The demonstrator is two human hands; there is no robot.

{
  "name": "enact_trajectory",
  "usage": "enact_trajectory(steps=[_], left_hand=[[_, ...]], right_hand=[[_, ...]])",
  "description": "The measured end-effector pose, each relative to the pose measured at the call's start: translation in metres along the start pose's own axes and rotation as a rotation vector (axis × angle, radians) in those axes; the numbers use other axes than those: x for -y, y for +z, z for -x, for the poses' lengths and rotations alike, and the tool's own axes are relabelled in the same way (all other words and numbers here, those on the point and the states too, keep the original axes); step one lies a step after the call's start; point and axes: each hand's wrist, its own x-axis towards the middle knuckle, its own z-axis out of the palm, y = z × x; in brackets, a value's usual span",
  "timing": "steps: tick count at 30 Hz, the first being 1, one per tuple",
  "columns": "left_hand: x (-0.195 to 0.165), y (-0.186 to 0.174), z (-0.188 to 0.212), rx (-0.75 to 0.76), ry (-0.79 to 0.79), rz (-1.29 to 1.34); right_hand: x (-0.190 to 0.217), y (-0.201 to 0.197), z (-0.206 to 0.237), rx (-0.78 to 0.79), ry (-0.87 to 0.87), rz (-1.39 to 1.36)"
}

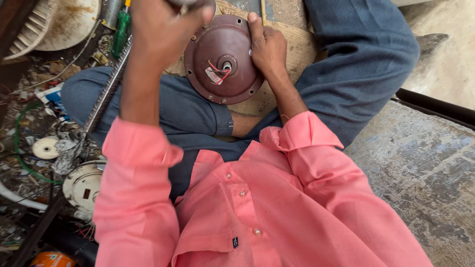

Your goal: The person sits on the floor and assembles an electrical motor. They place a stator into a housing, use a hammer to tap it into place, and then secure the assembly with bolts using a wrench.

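Pink shirt fills the bottom of the view, its sleeves rolled back at both forearms, and beyond it the person sits cross-legged in blue trousers on a stained concrete floor. Held up close to the camera, the left hand is clenched in a fist around something grey at the top edge — too little of it shows to tell what it is. Further off, the right hand lies flat along the right rim of a round brown motor cover, fingers together and pressed against the metal, thumb side toward the dome. This cover rests on a wooden board between the knees, tilted slightly toward the person; small holes ring its rim, a short shaft stands at its centre, and thin red wires curl out beside the shaft. To the person's left the ground is littered: a green screwdriver lies near the top, a long ribbed metal rod runs slantwise past the left knee, a green cable loops through the scraps, and a small white disc sits among them. Lower down, just beside the left sleeve, is a white round motor housing — and an orange object shows at the bottom edge. A pale fan grille lies in the top left corner.
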Motion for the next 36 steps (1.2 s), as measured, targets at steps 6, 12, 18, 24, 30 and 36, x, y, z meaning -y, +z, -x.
enact_trajectory(steps=[6,12,18,24,30,36], left_hand=[[-0.107,-0.021,0.084,-0.231,-0.019,0.097],[-0.11,0.028,0.102,-0.287,0.048,0.241],[-0.071,0.049,0.081,-0.155,0.039,0.152],[-0.056,0.056,0.082,-0.009,0.035,0.189],[-0.06,0.049,0.073,0.11,0.03,0.103],[-0.042,-0.005,0.074,0.013,-0.157,-0.689]], right_hand=[[0.005,-0.004,-0.004,0.075,0.029,-0.055],[0.004,-0.004,-0.002,0.051,0.028,-0.066],[0.003,-0.004,-0.001,0.06,0.011,-0.087],[0.008,-0.011,0.013,-0.018,-0.013,0.063],[0.043,-0.077,0.061,0.279,-0.431,-0.318],[0.052,-0.058,0.067,0.381,-0.501,-0.396]])
